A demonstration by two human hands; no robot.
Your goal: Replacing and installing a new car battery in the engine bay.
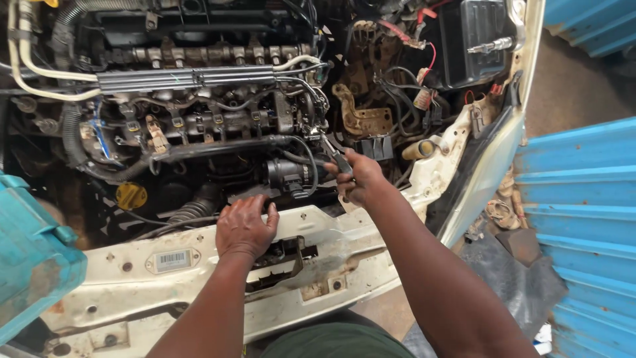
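At the far left edge, well apart from both hands, sits a teal plastic case point(33, 258). Right of it, and left of the left hand, a yellow round cap point(131, 195) shows low in the engine bay, with a ribbed black hose point(192, 211) just beside the hand's thumb side. The left hand point(244, 229) lies palm down, fingers spread and released, gripping nothing; it presses flat on the upper edge of the white front crossmember point(199, 265), just above a dark latch opening point(281, 255). Beyond its fingertips a black cylindrical part point(288, 176) sits between the two hands. Above both, well clear of either grip, runs the grey ribbed rail point(185, 78) across the exposed engine top point(205, 119). The right hand point(354, 179) is clenched around the handles of the pliers point(334, 156), whose nose points up and left from the fist into a cluster of black cables point(305, 116); whether the nose pinches anything I cannot tell. Up and right of this grip stands a black box point(474, 40), and farther right, blue corrugated sheeting point(583, 192).
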